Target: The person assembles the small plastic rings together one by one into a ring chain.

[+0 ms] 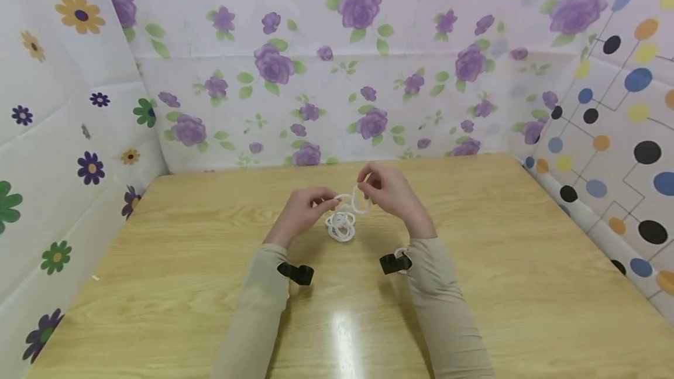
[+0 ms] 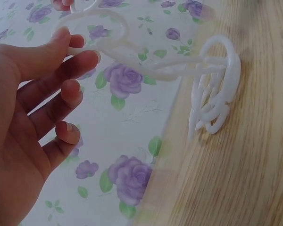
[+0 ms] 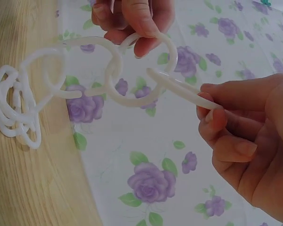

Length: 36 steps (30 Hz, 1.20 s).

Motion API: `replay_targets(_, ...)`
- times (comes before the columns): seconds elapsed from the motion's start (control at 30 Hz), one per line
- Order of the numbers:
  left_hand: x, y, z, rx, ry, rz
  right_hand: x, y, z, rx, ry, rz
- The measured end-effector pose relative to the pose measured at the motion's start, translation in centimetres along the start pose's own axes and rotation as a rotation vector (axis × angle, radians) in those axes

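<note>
White plastic rings, some with a visible gap, are linked into a chain whose far end lies bunched in a pile (image 1: 341,230) on the table. Between thumb and index finger, my left hand (image 1: 302,209) pinches one ring (image 3: 173,59) of this chain, lifted above the table. My right hand (image 1: 391,195), to its right, pinches another white ring (image 3: 186,93) by its edge. This ring passes through the one in my left hand, seen almost edge-on in the right wrist view. More links (image 3: 54,70) slope down from the left hand's ring to the pile.
One separate white ring (image 1: 401,250) lies by my right wrist, partly hidden behind the black wrist camera (image 1: 395,262). A tiny white scrap (image 1: 95,278) is at the left of the wooden table (image 1: 174,309). Flower-printed sheets (image 1: 326,104) stand behind the table.
</note>
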<state>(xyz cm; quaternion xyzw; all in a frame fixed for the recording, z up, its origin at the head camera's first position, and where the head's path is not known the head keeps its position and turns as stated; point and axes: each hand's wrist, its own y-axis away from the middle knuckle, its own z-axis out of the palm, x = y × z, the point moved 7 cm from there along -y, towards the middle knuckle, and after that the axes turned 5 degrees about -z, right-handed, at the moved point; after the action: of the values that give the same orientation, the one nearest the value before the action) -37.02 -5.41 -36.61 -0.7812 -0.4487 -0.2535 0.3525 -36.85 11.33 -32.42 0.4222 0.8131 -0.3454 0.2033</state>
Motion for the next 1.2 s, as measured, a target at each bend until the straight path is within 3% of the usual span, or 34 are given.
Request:
replay_targets(0.3, 0.3, 0.1, 0.5, -0.032, 0.012, 0.003, 0.7, -0.2, 0.8, 0.001, -0.072, 0.028)
replay_targets(0.63, -0.4, 0.0, 0.9, -0.095, 0.08, -0.114, 0.8, -0.4, 0.5, 0.022, -0.174, 0.021)
replay_targets(0.8, -0.4, -0.1, 0.6, -0.096, 0.079, -0.105, 0.6, -0.5, 1.0, -0.084, -0.261, 0.003)
replay_targets(0.97, -0.3, -0.2, -0.1, -0.06, 0.089, -0.085, 0.4, -0.3, 1.5, -0.226, -0.249, -0.029)
replay_targets(1.1, -1.1, 0.1, 0.0, -0.061, 0.095, -0.109, 1.1, 0.9, 1.8, -0.351, -0.155, -0.077)
replay_targets(1.2, -1.6, 0.3, -0.3, -0.068, 0.089, -0.127, 1.6, 1.9, 1.6, -0.421, -0.02, -0.122)
